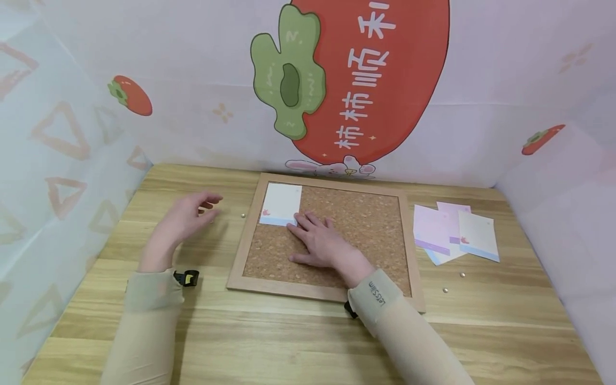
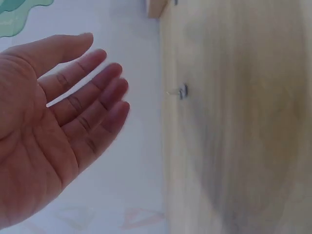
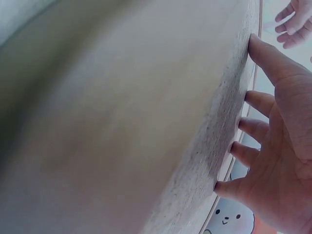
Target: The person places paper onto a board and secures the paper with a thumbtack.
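Note:
A cork board in a wooden frame lies flat on the table. At its upper left corner is a white card with a blue strip along the bottom. My right hand, fingers spread, rests on the board, its fingertips at the card's lower right corner. The right wrist view shows these fingertips against the surface. Left of the board, my left hand hovers above the table, fingers loosely bent and nothing in them. A thumbtack lies near it on the wood.
Right of the board lies a loose pile of pink and white cards. Two thumbtacks sit in front of the pile. Another thumbtack is beside the frame's left edge. Printed wall sheets enclose the table's back and sides.

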`<state>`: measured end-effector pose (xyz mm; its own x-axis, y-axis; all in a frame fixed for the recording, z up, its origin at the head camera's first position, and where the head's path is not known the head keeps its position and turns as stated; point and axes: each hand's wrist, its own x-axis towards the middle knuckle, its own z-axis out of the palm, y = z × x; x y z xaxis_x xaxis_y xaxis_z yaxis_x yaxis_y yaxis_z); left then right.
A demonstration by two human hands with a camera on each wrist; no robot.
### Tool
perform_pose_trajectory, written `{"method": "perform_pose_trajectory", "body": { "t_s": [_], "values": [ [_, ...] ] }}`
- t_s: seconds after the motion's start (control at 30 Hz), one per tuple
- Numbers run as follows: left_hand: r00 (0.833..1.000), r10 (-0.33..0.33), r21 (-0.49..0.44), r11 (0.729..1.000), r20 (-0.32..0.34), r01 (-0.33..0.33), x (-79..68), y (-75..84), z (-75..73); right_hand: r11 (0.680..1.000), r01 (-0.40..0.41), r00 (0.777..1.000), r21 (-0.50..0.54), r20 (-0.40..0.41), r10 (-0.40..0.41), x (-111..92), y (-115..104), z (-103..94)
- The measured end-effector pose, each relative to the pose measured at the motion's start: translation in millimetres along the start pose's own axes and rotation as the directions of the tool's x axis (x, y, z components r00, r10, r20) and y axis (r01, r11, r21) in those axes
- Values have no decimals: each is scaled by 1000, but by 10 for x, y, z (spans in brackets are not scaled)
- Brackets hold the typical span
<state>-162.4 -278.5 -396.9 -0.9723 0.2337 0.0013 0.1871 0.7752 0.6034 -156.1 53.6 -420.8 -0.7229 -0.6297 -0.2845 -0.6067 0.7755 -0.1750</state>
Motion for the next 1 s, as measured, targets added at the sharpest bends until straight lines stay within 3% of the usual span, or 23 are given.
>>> {"method": "perform_pose_trajectory", "body": {
  "t_s": [0.63, 1.0],
  "values": [
    [995, -66, 8, 998, 81, 65, -42, -320, 11, 999, -6, 1000, 41, -15, 6, -14, 16, 50],
    [995, -42, 33, 999, 94, 40, -25, -318, 26, 1000, 0, 1000, 29, -18, 1, -23, 22, 55]
  ]
}}
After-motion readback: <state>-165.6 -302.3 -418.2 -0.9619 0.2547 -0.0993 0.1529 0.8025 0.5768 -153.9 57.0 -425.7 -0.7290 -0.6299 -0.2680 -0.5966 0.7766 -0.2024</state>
